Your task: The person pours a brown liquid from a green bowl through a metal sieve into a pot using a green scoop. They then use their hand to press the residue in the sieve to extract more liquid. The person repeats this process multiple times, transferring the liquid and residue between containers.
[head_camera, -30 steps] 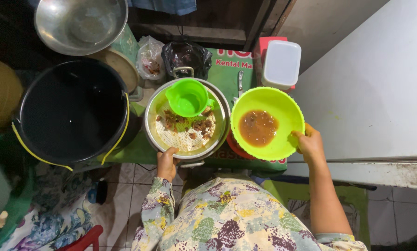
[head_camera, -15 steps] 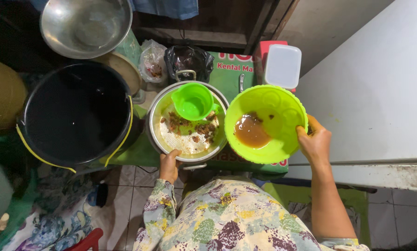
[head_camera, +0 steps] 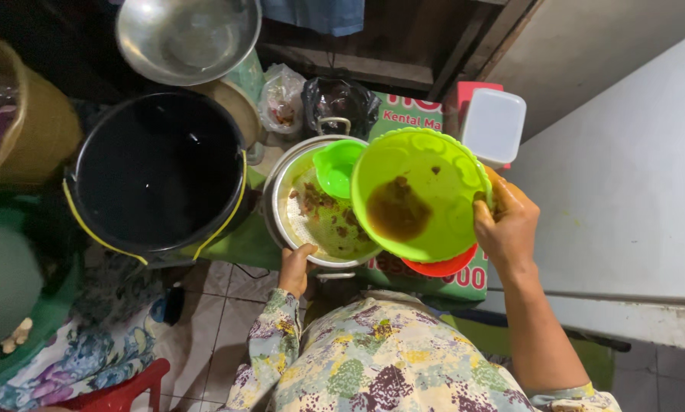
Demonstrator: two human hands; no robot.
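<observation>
My right hand [head_camera: 508, 226] grips the right rim of a lime green plastic bowl [head_camera: 434, 172], tilted towards the left over a metal pot [head_camera: 280, 200]. A pool of brown liquid [head_camera: 396, 211] lies in the bowl's lower left part. My left hand [head_camera: 296, 268] holds the pot's near rim. Inside the pot are pale food with brown bits [head_camera: 323, 217] and a small green scoop cup [head_camera: 336, 165]. A red dish [head_camera: 441, 267] shows under the bowl's lower edge.
A large black bucket with a yellow handle [head_camera: 155, 168] stands left of the pot. Behind it are a metal basin [head_camera: 182, 34], plastic bags [head_camera: 281, 99] and a white lidded box [head_camera: 493, 126]. A white wall panel [head_camera: 632, 191] is at the right; tiled floor lies below.
My right hand has lifted the green bowl, moved it left over the pot and tipped it; the brown liquid has slid to the lower left. My left hand stays on the pot rim.
</observation>
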